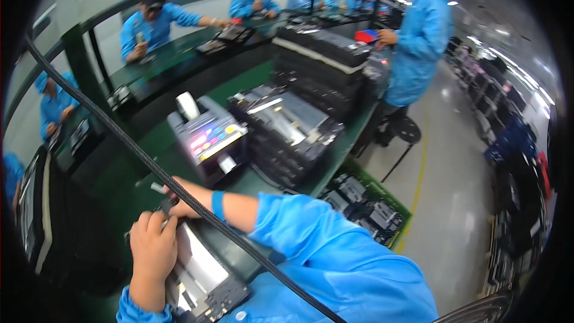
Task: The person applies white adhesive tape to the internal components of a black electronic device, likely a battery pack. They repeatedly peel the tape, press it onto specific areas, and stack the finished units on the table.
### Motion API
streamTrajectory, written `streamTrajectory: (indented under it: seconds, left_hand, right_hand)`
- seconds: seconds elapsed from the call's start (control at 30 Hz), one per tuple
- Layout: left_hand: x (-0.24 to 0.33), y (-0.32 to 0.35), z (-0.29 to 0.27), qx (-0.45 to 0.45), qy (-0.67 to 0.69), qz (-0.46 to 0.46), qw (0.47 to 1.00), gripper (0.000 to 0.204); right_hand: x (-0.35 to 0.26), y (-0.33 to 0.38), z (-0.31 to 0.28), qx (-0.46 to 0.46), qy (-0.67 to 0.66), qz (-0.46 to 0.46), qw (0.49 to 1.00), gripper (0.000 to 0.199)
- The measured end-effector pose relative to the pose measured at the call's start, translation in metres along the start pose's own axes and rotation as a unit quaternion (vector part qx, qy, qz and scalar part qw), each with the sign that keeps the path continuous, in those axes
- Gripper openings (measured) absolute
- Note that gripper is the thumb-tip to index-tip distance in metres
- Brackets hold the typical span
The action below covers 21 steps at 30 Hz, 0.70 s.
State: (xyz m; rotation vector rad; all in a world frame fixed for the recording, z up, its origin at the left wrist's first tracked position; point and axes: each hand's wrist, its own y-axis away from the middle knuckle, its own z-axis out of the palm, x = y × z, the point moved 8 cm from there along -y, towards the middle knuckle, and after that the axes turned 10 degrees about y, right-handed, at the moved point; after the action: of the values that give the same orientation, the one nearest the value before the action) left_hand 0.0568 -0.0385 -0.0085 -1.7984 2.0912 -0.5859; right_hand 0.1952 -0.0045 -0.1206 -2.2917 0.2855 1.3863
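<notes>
In front of me on the green bench lies a flat black-and-silver unit [200,260], with a bright metal plate and black parts at its near end. My left hand [153,245] is closed along its left side, fingers curled over the far end. My right hand [185,197], with a blue band at the wrist, reaches across to that same end. Its fingers are bent around a small dark piece [167,204], too blurred to name. A short white strip [158,188] shows beside these fingers. The two hands nearly touch.
Beyond my hands stands a box-shaped machine [212,140] with coloured buttons and a white roll. Stacked black trays [287,155] hold similar units. A green crate [382,203] is low at right, near a stool [405,130] and a standing person [421,42]. A black cable [149,164] crosses the view.
</notes>
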Motion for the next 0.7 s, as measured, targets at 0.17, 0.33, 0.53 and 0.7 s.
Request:
streamTrajectory:
  seconds: [0.17, 0.33, 0.53, 0.7]
  left_hand:
    - [0.000, -0.004, 0.011, -0.012, 0.013, -0.011, 1.000, 0.029]
    - [-0.005, 0.002, 0.010, -0.018, 0.023, -0.042, 0.999, 0.028]
    - [-0.016, 0.009, 0.008, -0.014, 0.028, -0.102, 0.994, 0.029]
    - [-0.018, 0.013, 0.004, 0.009, 0.031, -0.093, 0.995, 0.035]
  right_hand:
    - [-0.001, 0.020, -0.013, -0.057, -0.141, 0.137, 0.979, 0.065]
    - [-0.005, 0.022, -0.009, -0.076, -0.162, 0.162, 0.970, 0.066]
    - [0.001, 0.017, -0.005, -0.061, -0.150, 0.140, 0.977, 0.067]
    - [-0.013, 0.025, -0.009, -0.045, -0.138, 0.158, 0.977, 0.064]
